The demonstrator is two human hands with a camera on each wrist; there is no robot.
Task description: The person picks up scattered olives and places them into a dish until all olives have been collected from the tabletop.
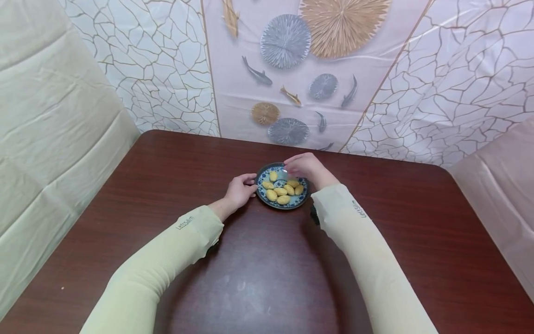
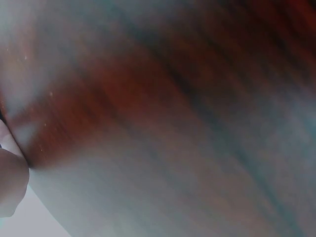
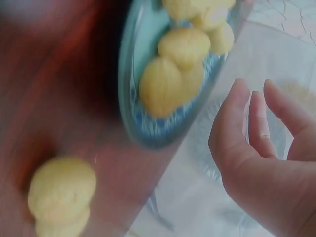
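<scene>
A round plate [image 1: 260, 195] with a dark rim and a blue floral pattern sits on the table. It bears several yellow oval potato-like pieces [image 1: 283, 200]; their exact kind is unclear. At the plate's left edge, my left hand [image 1: 238, 191] holds the rim with thumb and fingers; its wrist view catches only the thumb [image 2: 12, 182] and part of a finger. My right hand [image 1: 308, 168] hovers over the far right side of the plate. In its wrist view the fingers [image 3: 259, 123] are loosely bent, apart, with nothing between them.
Two yellow pieces [image 3: 61, 197] appear outside the plate in the right wrist view; the head view does not show them. The dark reddish table [image 1: 250, 269] runs back to a patterned wall covering [image 1: 288, 41]. Pale cloth [image 1: 41, 139] hangs at the left.
</scene>
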